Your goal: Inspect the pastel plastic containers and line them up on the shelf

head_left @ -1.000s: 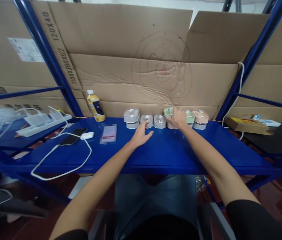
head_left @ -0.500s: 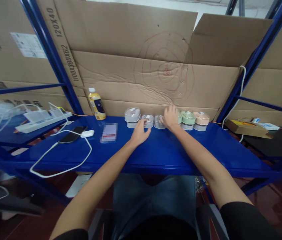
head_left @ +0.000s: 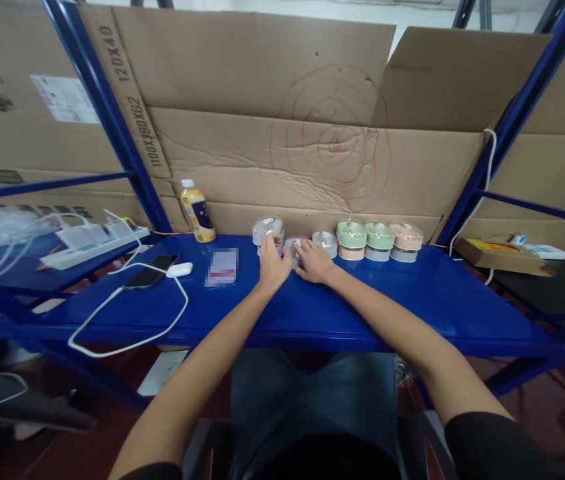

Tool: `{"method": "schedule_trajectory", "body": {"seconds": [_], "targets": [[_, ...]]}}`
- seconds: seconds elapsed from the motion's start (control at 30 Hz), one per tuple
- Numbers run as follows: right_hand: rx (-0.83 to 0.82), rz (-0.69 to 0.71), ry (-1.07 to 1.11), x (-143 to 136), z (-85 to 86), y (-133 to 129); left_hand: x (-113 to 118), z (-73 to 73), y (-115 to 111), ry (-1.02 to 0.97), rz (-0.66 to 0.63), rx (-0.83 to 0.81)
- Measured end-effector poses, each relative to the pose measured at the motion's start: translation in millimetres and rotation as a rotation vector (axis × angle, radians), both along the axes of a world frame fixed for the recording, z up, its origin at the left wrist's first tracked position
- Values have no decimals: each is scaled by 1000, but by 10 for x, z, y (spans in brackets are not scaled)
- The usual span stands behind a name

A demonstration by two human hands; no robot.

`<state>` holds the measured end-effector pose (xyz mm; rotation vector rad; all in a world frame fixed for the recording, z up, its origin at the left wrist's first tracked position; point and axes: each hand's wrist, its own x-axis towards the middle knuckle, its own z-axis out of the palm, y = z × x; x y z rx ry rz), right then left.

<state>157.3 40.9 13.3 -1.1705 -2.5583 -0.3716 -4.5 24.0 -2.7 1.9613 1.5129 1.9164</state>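
Note:
Along the back of the blue shelf [head_left: 362,310] stands a row of small round-cornered boxes with clear tops. My left hand [head_left: 275,268] is at the front right of a stack of grey boxes [head_left: 266,228] at the row's left end, fingers bent and apart, thumb towards the neighbouring box. My right hand [head_left: 316,263] has its fingers over that low single grey box [head_left: 292,248], partly hiding it. Right of it sits another single grey box [head_left: 326,241]. Beyond are a green box on a pinkish one [head_left: 351,239], a green on grey [head_left: 379,239] and a pink on grey [head_left: 406,239].
A yellow drink bottle [head_left: 199,213], a blurred-out card-like item [head_left: 222,267], a phone [head_left: 149,273] and a white cable [head_left: 182,307] are to the left. Cardboard [head_left: 242,147] backs the shelf between blue posts. A power strip [head_left: 95,247] lies far left, an open carton [head_left: 502,257] far right.
My right hand has moved left from the left green stack to the low single grey box, uncovering the other single grey box. My left hand has shifted slightly left and up, towards the grey stack.

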Motion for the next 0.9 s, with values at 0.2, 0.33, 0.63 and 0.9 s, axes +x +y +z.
{"method": "schedule_trajectory", "body": {"seconds": [0.2, 0.33, 0.63, 0.9], "targets": [[-93, 32, 231, 354, 142, -528, 26, 77, -79, -8, -14, 9], [-211, -191, 292, 338, 178, -570, 30, 83, -109, 65, -154, -54], [-477, 193, 594, 971, 172, -272, -32, -10, -104, 295, -663, -426], [-441, -40, 910, 1372, 161, -123, 76, 47, -256, 556, -710, -358]]}}
